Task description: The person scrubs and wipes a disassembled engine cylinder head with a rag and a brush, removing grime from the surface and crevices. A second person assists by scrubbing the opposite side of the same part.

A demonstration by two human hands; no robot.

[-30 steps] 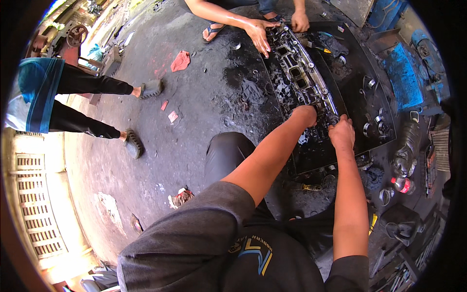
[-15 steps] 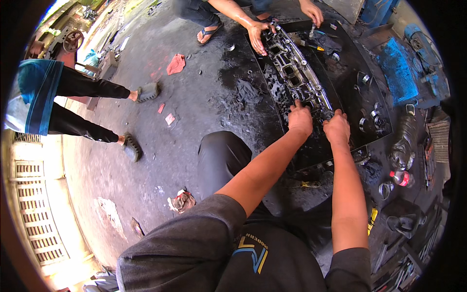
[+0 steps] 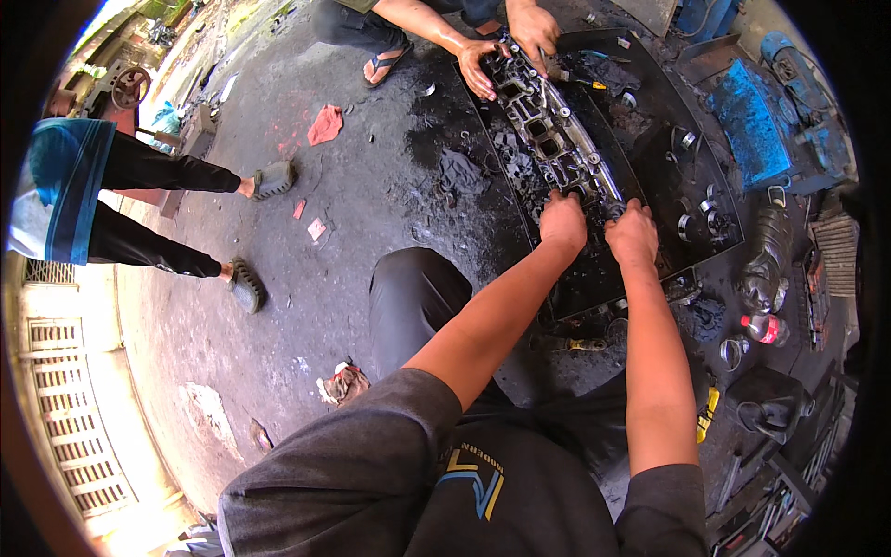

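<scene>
A long, oily metal cylinder head (image 3: 548, 132) with rectangular openings lies on a black sheet (image 3: 640, 121) on the floor. My left hand (image 3: 563, 221) is closed on its near end, on the left side. Beside it, my right hand (image 3: 633, 234) grips the right corner of the same end; the fingertips of both are partly hidden. At the far end, a co-worker's hand (image 3: 478, 67) rests on the cylinder head's left edge. The co-worker's other hand (image 3: 534, 32) is over that end, holding a small tool that I cannot make out.
Metal rings (image 3: 685, 227) and dark rags lie on the sheet. A clear bottle with a red label (image 3: 766, 328) and a black container (image 3: 768, 401) stand to the right. A blue machine (image 3: 756, 125) is at the far right. Another person's legs (image 3: 167, 172) are at left.
The co-worker's hand on the right has moved left and down onto the far end of the cylinder head. My hands keep their grip; the whole view has shifted slightly.
</scene>
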